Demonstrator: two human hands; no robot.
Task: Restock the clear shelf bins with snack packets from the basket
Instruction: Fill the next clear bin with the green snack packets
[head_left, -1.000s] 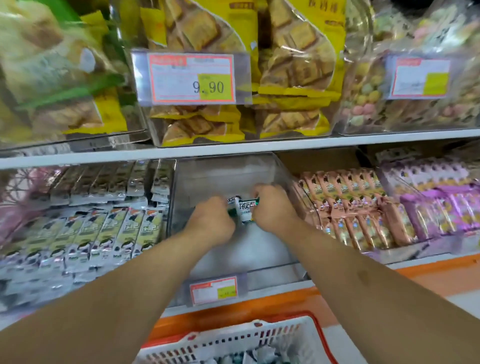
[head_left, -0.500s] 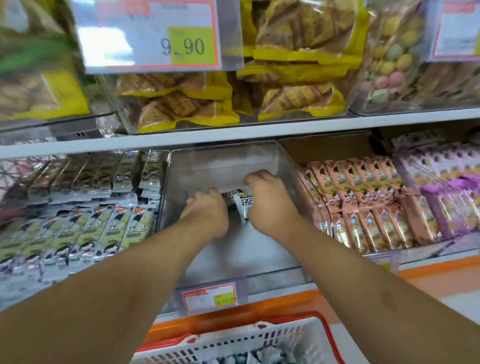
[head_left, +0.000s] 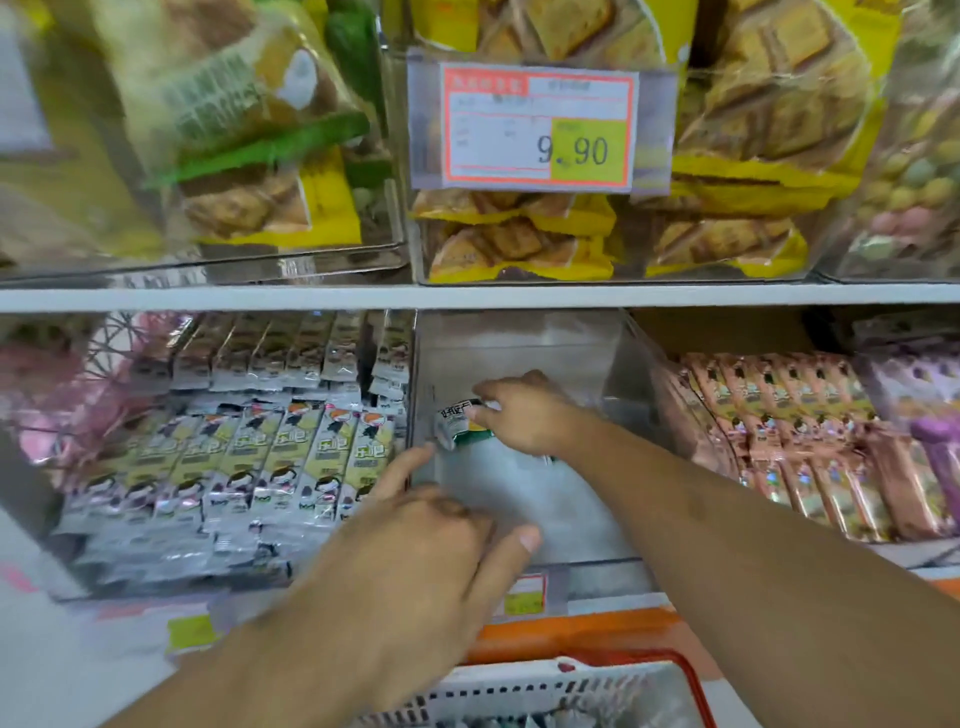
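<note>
The basket (head_left: 561, 691) is cut off by the bottom edge; above it, the left hand (head_left: 421, 566) is motion-blurred.

You've got one small snack packet (head_left: 460, 422), silver-white with a green end and dark lettering, sitting tilted near the back left of the clear shelf bin (head_left: 524, 499). That bin is see-through plastic, open at the top, and its pale floor is mostly bare. The basket (head_left: 550, 691) sits low at the bottom edge, white lattice wall with a red rim, more packets blurred inside.
</note>
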